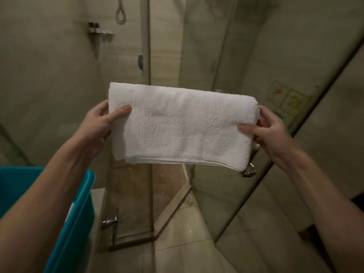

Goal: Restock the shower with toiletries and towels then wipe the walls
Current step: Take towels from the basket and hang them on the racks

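The glass shower door (197, 46) fills my 12 o'clock. In front of it I hold the folded white towel (181, 127), whose long axis runs from 9 to 3 o'clock and dips a little at the right. My left grip (98, 123) pinches the 9 o'clock end, thumb on the front face. My right grip (269, 131) pinches the 3 o'clock end the same way, neither nearer. A chrome fitting (249, 170) shows under the 4 o'clock corner, probably the rail I hang it on.
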The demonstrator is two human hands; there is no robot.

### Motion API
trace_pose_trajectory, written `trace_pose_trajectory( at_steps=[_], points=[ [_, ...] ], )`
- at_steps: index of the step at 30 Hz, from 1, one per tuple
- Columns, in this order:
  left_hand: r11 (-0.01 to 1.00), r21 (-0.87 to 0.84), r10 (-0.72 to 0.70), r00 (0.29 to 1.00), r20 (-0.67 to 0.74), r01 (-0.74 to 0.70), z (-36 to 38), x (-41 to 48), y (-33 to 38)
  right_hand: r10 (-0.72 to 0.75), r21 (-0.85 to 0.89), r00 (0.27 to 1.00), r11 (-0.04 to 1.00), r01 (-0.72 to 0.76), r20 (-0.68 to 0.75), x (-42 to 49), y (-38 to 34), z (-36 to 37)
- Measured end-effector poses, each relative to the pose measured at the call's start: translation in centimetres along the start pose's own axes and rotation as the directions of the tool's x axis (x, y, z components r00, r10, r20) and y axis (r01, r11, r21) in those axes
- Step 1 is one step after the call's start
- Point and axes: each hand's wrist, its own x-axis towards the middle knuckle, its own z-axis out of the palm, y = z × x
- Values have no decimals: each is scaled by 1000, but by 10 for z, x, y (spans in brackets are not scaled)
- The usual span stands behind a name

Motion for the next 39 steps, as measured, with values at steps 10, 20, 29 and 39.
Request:
trace_pose_trajectory(
  at_steps=[10,20,29,39],
  points=[
    [1000,13,-1,960,281,-3,217,-7,-6,24,-31,967,999,-32,-252,-67,-4,-205],
    [998,-67,13,874,486,22,431,-28,-30,40,-54,874,996,-76,-485,-121,10,-391],
    [996,-21,-46,734,678,82,603,-34,-54,96,-23,688,987,-161,-720,-170,29,-507],
    [984,-45,-82,664,743,173,787,40,-99,42,-64,498,979,-194,-866,-99,69,-644]
  ],
)
